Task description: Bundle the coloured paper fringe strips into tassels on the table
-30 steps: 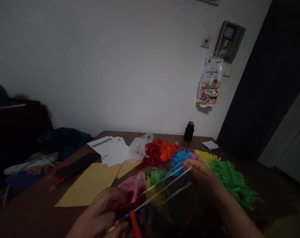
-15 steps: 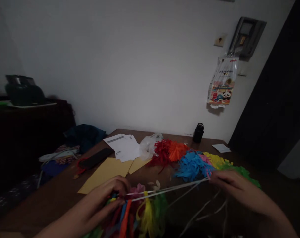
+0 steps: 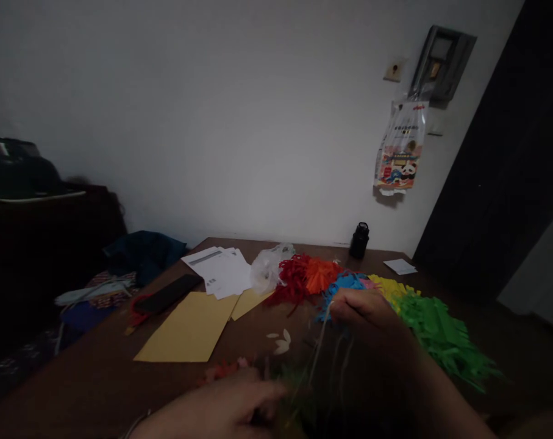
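In the head view my right hand [image 3: 365, 310] is raised over the table, its fingers pinched on a thin white string [image 3: 321, 344]. The string slants down toward my left hand [image 3: 235, 402], which is low at the front and smeared by motion. Its fingers look curled, seemingly around the string's lower part, though the grip is partly hidden. Blurred paper tassels hang about it: orange-red ones [image 3: 221, 369] behind the hand and a green one [image 3: 299, 381] by its fingertips. Loose strands dangle below my right hand.
Fringed paper lies in piles: red [image 3: 295, 277], orange [image 3: 322, 274], blue [image 3: 342, 283], yellow [image 3: 388, 288] and green [image 3: 441, 332]. Yellow card [image 3: 189, 326], white papers [image 3: 224, 271], a plastic bag [image 3: 269, 268], a black case [image 3: 171, 294] and a black bottle [image 3: 359, 241] share the table [image 3: 75, 384].
My right hand has moved left and slightly up, closer to my left hand. My left hand has gone lower, and the string now runs steeply instead of stretching nearly level between them.
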Demonstrator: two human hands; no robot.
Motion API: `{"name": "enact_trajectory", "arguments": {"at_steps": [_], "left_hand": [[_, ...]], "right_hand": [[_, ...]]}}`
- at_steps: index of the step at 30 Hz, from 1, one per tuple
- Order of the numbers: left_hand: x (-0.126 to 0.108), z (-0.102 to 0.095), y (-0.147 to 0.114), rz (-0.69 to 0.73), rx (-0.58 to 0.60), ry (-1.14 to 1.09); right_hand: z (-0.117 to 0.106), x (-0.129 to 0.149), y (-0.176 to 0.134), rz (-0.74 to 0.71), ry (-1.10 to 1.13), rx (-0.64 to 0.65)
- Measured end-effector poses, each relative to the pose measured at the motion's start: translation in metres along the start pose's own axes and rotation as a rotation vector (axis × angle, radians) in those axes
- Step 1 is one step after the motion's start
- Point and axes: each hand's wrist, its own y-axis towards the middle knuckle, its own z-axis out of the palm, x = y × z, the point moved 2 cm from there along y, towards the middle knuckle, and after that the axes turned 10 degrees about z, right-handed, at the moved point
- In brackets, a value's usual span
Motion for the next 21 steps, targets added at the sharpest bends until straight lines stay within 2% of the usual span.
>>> {"name": "enact_trajectory", "arguments": {"at_steps": [3,8,11,15,19,21], "left_hand": [[-0.011,0.003,0.009,0.058,0.045,0.044],[-0.02,0.008,0.018,0.25,-0.059,0.009],[-0.009,0.014,0.02,0.216,-0.1,-0.01],[0.018,0.019,0.012,0.106,-0.209,0.058],[0.032,0.012,-0.007,0.076,-0.284,0.041],[0.032,0.005,-0.015,0.041,-0.32,0.025]], "right_hand": [[0.005,0.013,0.001,-0.026,0.03,0.021],[0.01,0.019,0.006,-0.019,0.054,0.009],[0.002,0.011,0.004,-0.02,0.1,-0.115],[-0.015,-0.007,-0.011,0.018,0.288,-0.317],[-0.03,-0.033,-0.028,0.118,0.366,-0.359],[-0.038,-0.053,-0.032,0.179,0.284,-0.311]]}}
